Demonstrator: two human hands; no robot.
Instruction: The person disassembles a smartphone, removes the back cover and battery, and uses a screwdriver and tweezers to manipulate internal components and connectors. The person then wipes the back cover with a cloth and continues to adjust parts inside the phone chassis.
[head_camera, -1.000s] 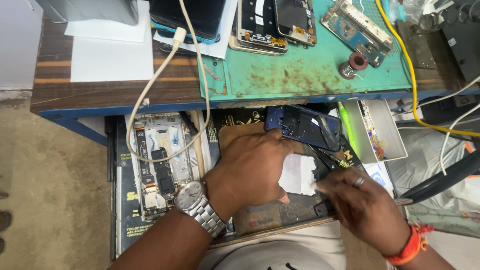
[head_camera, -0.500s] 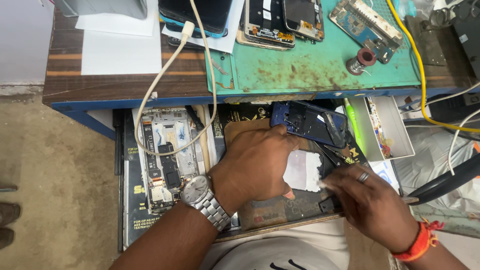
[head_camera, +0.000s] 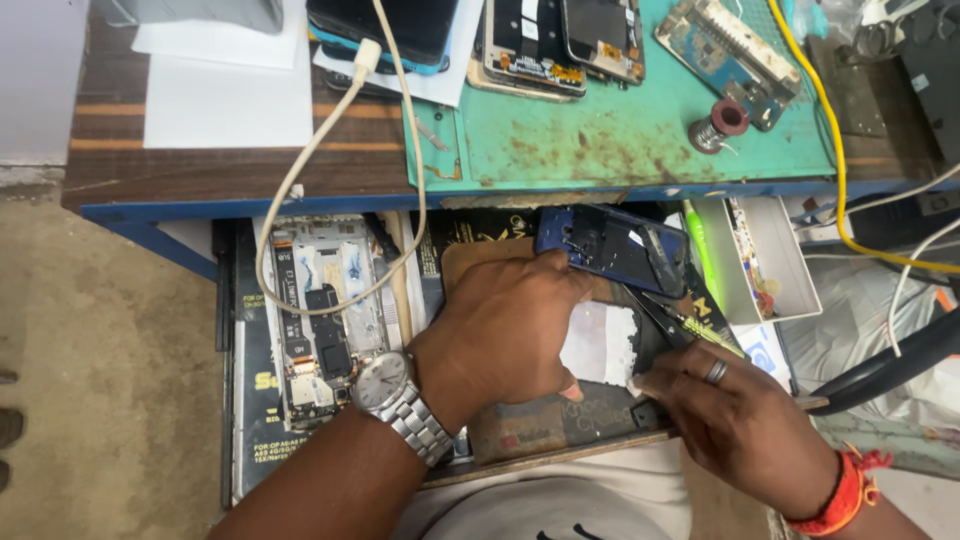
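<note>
Both hands are held low over an open drawer under the bench edge. The left hand (head_camera: 510, 335), with a silver metal wristwatch (head_camera: 385, 385) on its wrist, is pressed palm down, fingers curled, on a white rectangular panel (head_camera: 598, 343) that lies in the drawer; whether the panel is gripped or only held flat cannot be told. The right hand (head_camera: 735, 420), with a ring on one finger and an orange thread band (head_camera: 845, 490) at the wrist, is closed at the panel's lower right corner, where a small white scrap is pinched by the fingertips. The two hands are set close together, not touching.

Just above the left hand a dark blue phone frame (head_camera: 615, 245) is seen, tilted, with a thin dark tool beside it. To the left in the drawer a stripped silver phone chassis (head_camera: 320, 310) is laid, crossed by a white cable (head_camera: 330, 130). To the right a small white open box (head_camera: 790, 255) is placed. On the bench above, a stained green mat (head_camera: 620, 145) is spread, with opened phones and a circuit board on it, and a yellow cable (head_camera: 835, 130) at its right.
</note>
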